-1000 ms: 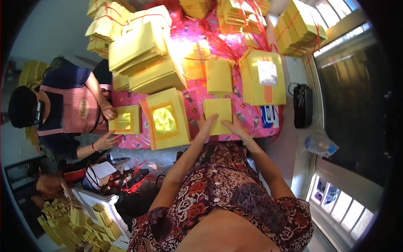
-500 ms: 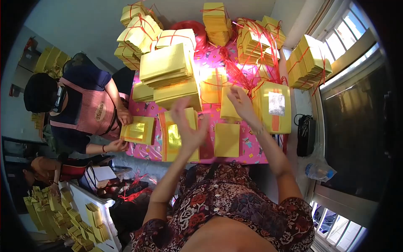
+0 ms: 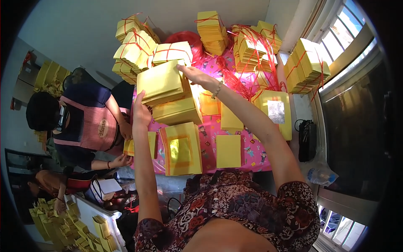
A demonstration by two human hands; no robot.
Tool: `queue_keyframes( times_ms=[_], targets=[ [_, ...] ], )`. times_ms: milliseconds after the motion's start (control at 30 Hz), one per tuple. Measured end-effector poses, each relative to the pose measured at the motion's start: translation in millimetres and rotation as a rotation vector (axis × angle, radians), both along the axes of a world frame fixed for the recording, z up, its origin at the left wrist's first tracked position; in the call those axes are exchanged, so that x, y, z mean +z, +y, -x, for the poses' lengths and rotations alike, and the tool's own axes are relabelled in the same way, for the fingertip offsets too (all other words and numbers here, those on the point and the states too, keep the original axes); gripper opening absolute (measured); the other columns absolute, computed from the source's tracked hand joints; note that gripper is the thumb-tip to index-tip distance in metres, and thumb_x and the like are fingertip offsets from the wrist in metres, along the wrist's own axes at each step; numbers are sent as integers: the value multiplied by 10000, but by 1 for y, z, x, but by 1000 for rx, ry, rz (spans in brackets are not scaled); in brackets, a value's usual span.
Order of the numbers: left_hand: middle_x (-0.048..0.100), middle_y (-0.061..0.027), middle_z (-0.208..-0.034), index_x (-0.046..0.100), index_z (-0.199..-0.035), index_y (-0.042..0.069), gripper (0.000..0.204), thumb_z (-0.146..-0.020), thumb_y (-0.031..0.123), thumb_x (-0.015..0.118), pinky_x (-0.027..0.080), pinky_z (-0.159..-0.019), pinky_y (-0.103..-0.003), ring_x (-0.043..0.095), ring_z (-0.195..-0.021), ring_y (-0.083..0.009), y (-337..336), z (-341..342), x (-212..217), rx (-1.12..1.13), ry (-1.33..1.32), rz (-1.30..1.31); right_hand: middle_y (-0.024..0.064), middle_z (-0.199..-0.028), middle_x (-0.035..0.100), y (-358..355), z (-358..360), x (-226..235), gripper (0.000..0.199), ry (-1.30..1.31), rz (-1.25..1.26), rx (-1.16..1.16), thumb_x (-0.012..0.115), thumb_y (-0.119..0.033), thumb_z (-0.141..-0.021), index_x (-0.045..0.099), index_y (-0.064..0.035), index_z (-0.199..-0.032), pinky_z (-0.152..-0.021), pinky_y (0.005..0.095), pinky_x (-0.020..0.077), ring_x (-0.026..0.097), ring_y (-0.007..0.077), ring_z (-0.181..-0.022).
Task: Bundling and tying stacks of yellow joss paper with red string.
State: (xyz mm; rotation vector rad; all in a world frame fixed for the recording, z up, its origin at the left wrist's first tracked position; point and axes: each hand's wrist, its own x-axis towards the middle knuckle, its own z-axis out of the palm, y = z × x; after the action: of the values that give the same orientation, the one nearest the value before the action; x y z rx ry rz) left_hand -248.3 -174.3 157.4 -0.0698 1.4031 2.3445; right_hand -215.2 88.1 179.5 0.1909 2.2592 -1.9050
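My left hand (image 3: pixel 142 112) is at the near left side of a tall stack of yellow paper sheets (image 3: pixel 161 82), fingers along its edge. Across from it, my right hand (image 3: pixel 200 77) grips the far right corner of the same stack. Another yellow stack (image 3: pixel 178 111) lies beneath it. Nearer me are a yellow pile with an orange border and a shiny gold square (image 3: pixel 179 149) and a smaller plain yellow stack (image 3: pixel 228 151). A further plain stack (image 3: pixel 231 118) lies just beyond that one, under my right forearm.
Bundles tied with red string (image 3: pixel 172 52) crowd the far side of the pink patterned table (image 3: pixel 210 161). Loose red strings (image 3: pixel 235 77) lie among them. At the left, a co-worker (image 3: pixel 90 119) handles yellow paper. A large stack with a silver square (image 3: pixel 275 113) stands at the right.
Both hands have moved from the air over the near piles, forward and left onto the tall stack, and now hold it at opposite sides. The view has shifted slightly.
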Motion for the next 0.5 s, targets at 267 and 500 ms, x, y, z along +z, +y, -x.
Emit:
queue_keyframes(
  times_ms=[267,500],
  targets=[
    [600,-71,-1129,527,-1200,27,431,-836,210,669,408,-930,-313,556,-1041,-195,6,-4,1,-1,54,338,216,-1030,626,-9,9,-17,733,116,-36,-96,499,-551,-855,549,129,-1123,-866,340,437,590,255,-965],
    [566,-69,-1104,462,-1253,-1,570,-760,114,722,410,-894,-310,533,-1010,-174,17,-16,21,59,502,268,169,-1021,603,-14,-11,10,608,73,107,-89,551,-447,-830,553,97,-1101,-862,331,428,561,228,-974]
  ],
)
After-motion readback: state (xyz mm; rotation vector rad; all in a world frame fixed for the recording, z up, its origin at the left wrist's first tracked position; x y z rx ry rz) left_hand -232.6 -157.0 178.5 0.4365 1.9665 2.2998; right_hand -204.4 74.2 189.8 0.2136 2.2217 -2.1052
